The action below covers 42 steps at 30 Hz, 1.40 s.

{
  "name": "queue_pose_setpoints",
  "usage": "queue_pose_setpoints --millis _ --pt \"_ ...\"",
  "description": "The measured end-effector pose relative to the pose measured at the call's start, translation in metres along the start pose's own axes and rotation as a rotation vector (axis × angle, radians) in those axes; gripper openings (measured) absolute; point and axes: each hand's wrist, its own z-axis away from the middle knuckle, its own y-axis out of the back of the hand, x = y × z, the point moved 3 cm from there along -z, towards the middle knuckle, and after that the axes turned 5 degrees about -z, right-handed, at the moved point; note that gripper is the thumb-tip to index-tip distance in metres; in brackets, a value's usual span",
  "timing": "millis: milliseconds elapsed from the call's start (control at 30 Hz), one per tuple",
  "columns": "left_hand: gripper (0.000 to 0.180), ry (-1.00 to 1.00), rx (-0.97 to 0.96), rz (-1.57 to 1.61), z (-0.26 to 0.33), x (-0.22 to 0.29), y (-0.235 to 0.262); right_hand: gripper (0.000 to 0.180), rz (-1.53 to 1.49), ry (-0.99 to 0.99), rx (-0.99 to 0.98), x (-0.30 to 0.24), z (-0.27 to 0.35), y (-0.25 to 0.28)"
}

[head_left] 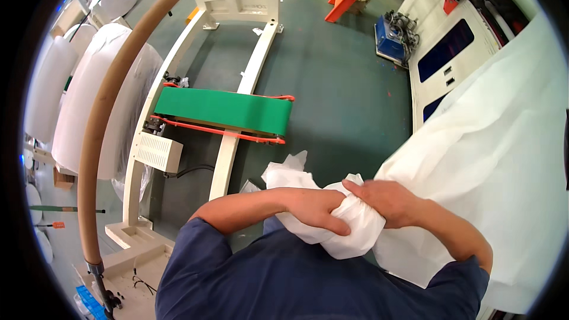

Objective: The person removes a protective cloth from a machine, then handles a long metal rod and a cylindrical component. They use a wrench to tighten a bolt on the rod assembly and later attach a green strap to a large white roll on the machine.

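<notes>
In the head view, the left hand (317, 206) and the right hand (392, 202) are both clamped on a bunch (363, 225) of white film. The left thumb lies across its front; the right hand grips the upper right side, the digit nearest the left hand pressed on the folds. Some fingertips are buried in the material, so I cannot tell how tightly they close.

The bunch sits between the two hands and bulges below them, close to the chest. A loose tail (287, 172) sticks out beyond the left fingers. Just right of the right fingers, a broad white sheet (492, 142) spreads away; whether it is one piece with the bunch I cannot tell.

The creases suggest thin, soft stuff, light in a handful, though the broad sheet could drag by its spread. It looks smooth enough to slip and would probably tear if pulled from one thin edge. The safest hold seems to be the thick gathered folds, whole palms around them, rather than the tail.

Ahead and left of the fingers, well apart, is a green belt (225, 109).
</notes>
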Motion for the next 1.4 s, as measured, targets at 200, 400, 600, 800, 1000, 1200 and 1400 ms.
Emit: queue_pose_setpoints --millis 200,400,600,800,1000,1200,1400 --pt "0.033 0.203 0.190 -0.716 -0.004 -0.015 0.029 0.074 -0.087 -0.175 -0.169 0.023 0.010 0.011" --pt "0.019 -0.316 0.594 -1.140 -0.024 0.000 0.025 0.071 -0.310 -0.048 -0.181 0.047 0.037 0.006" --pt "0.034 -0.186 0.223 -0.267 -0.041 0.011 0.018 0.092 0.057 -0.237 -0.402 -0.014 0.074 0.046" --pt "0.035 -0.141 0.187 -0.596 -0.018 0.099 0.006 0.113 0.038 -0.160 -0.067 -0.061 0.135 0.082" --pt "0.036 -0.146 0.151 -0.792 0.008 0.110 -0.036 0.107 0.080 -0.023 0.019 -0.071 0.183 0.045" --pt "0.033 0.119 1.295 -0.032 0.122 -0.019 0.042 0.069 -0.006 -0.425 0.776 0.071 0.302 0.032" --pt "0.038 -0.166 0.673 0.260 -0.091 0.027 0.059 0.075 0.822 0.348 0.513 -0.031 0.169 0.071"
